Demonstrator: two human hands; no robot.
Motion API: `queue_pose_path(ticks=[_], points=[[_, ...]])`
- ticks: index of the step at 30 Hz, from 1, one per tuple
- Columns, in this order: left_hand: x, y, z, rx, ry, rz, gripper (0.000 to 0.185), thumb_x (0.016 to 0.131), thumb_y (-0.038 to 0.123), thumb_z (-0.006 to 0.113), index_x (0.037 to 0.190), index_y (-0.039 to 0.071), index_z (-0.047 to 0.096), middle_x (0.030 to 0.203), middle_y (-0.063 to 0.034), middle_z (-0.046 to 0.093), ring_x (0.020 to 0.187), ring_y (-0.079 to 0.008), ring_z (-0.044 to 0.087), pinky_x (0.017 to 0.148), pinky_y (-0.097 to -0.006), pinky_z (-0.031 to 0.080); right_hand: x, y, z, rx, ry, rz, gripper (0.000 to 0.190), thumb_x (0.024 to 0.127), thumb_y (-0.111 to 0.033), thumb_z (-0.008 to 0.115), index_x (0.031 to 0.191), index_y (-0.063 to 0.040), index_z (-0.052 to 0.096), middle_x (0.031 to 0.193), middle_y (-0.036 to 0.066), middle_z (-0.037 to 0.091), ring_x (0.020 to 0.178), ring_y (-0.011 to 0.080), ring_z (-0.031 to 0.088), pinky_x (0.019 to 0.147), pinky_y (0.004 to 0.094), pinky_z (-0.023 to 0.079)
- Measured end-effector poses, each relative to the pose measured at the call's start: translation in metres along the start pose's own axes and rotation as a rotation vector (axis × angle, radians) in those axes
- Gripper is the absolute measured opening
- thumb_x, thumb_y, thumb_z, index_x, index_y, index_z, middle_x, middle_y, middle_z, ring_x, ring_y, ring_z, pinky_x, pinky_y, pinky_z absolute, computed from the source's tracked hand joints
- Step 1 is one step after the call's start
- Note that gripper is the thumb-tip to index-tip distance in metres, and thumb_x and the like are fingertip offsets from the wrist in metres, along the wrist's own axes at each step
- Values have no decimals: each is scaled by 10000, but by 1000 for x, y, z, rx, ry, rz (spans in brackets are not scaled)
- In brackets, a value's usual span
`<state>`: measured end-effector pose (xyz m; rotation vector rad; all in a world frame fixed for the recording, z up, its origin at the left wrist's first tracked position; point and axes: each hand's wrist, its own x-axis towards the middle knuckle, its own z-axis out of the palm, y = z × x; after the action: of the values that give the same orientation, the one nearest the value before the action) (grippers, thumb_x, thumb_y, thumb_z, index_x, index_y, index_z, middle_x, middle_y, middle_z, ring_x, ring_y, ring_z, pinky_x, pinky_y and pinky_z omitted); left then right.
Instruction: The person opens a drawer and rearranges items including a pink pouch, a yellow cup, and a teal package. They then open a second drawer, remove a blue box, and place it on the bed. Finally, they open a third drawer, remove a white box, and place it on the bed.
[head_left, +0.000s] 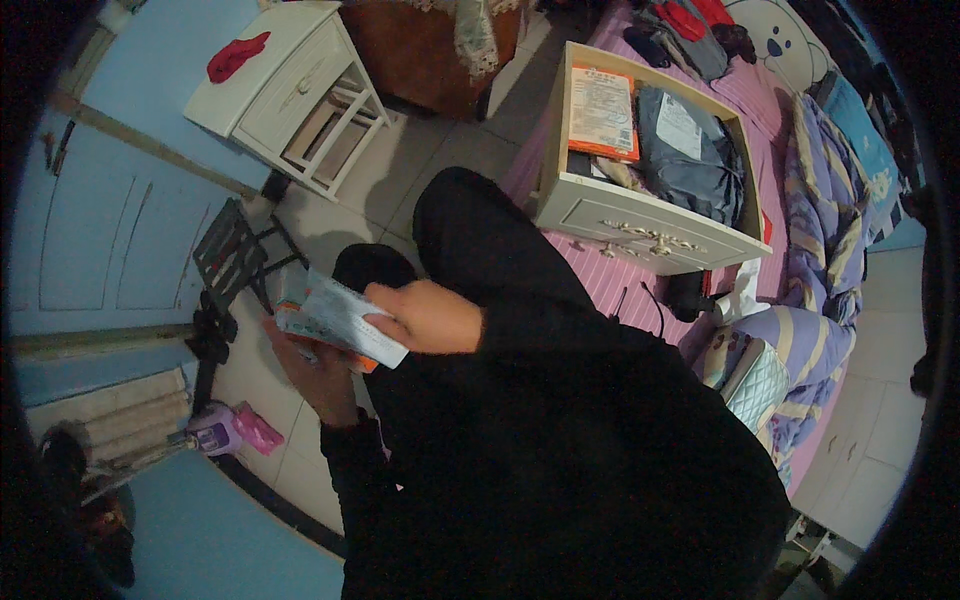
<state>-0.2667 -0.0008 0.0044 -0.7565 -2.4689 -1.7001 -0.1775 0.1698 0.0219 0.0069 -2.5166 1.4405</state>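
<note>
In front of my black-clad knees, my right hand (424, 315) grips a white printed paper or flat packet (352, 315), thumb on top. My left hand (322, 382) is under it, its fingers around the lower side of the held items. Some orange (367, 364) shows beneath the white piece, and clear plastic (291, 286) seems to stick out at its far end. Blur hides whether these are one package or several. Over on the bed stands a pulled-out white drawer (652, 225). Inside lie an orange-and-white printed pack (602, 112) and a grey plastic parcel (690, 172) with a label.
A white nightstand (262, 90) with an open drawer slot carries a red cloth (237, 57). Near the blue door stands a dark folding stool (232, 255). A purple bottle (215, 430) and a pink bag (257, 429) sit on the tiled floor. Rumpled quilts (814, 202) cover the bed.
</note>
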Motion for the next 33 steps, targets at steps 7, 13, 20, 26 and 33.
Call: queue_pose_path(ticks=[7,13,20,26,33], points=[[13,-29,17,-156,-51,-105,690,707,122,646,1298,16,307,1212,-199,427,1120,-345,439,956,-392,340,-4,-31,-5,-302,-171,-28,189,794,-187,501,909,-42,538,567,147,561,528,343,588,454,452,461],[12,25,32,-78,-144,-307,635,684,129,666,1231,21,360,1136,-179,464,1039,-294,492,847,-389,426,-2,-28,-31,-498,-167,0,247,788,-226,532,991,-93,582,585,129,574,530,331,574,481,423,448],[15,35,55,241,-281,-78,529,684,23,636,1170,30,426,1087,-193,509,987,-347,520,860,-393,417,-11,-20,-36,-224,-79,102,272,768,-275,595,806,-6,604,668,190,582,681,352,587,591,437,464],[14,24,94,-89,-499,-246,486,710,-137,471,1150,70,488,913,-93,553,634,-159,567,394,-250,426,-33,-16,-52,-362,-213,322,215,754,-225,578,777,-13,605,669,188,597,643,358,591,592,436,470],[3,27,122,-57,-639,-99,503,714,-87,520,1202,21,462,1153,-214,503,1064,-339,505,877,-344,429,-41,13,-56,-786,-443,550,155,677,-186,623,741,-50,662,729,119,649,656,250,641,553,352,494]])
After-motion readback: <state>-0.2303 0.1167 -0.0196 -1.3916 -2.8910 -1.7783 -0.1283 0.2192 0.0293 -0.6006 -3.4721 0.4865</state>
